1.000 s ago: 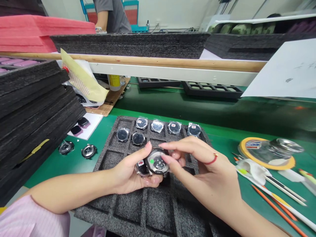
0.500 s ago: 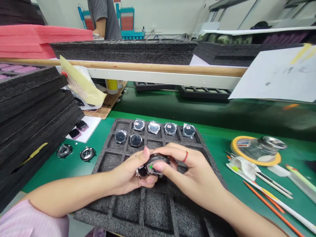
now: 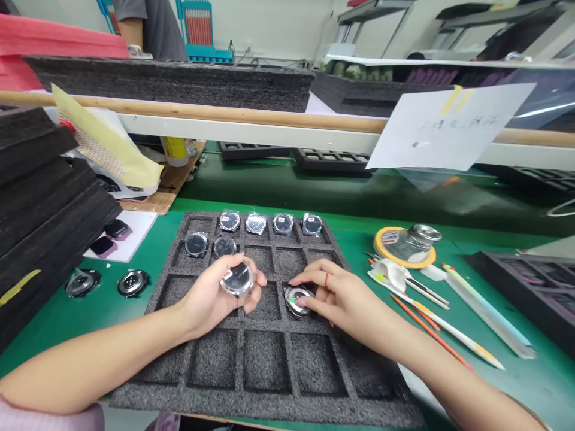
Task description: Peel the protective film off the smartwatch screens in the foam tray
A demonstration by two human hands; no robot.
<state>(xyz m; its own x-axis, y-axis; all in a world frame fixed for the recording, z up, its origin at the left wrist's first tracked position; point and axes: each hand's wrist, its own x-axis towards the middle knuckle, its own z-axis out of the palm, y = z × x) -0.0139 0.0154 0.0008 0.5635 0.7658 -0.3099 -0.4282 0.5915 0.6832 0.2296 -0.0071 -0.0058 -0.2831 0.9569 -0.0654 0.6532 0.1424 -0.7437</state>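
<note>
A dark foam tray (image 3: 269, 359) with square pockets lies before me on the green mat. My left hand (image 3: 211, 296) is closed round a round silver watch case (image 3: 236, 279), held just above the tray's middle. My right hand (image 3: 339, 296) rests on the tray to the right, its fingertips pinching a second watch case with a green dot (image 3: 297, 299) that sits in a pocket. Several wrapped watch cases (image 3: 256, 223) fill the tray's far rows.
Stacked black foam trays (image 3: 40, 191) stand at left, with two loose watch cases (image 3: 105, 282) beside them. A tape roll with a metal dish (image 3: 406, 244), pencils and tools (image 3: 431, 320) lie at right. Another tray (image 3: 530, 287) is far right. A person stands beyond the shelf.
My hands have come apart: the left kept one watch case and the right carried the green-dotted one down into a pocket to the right. The camera turned rightward.
</note>
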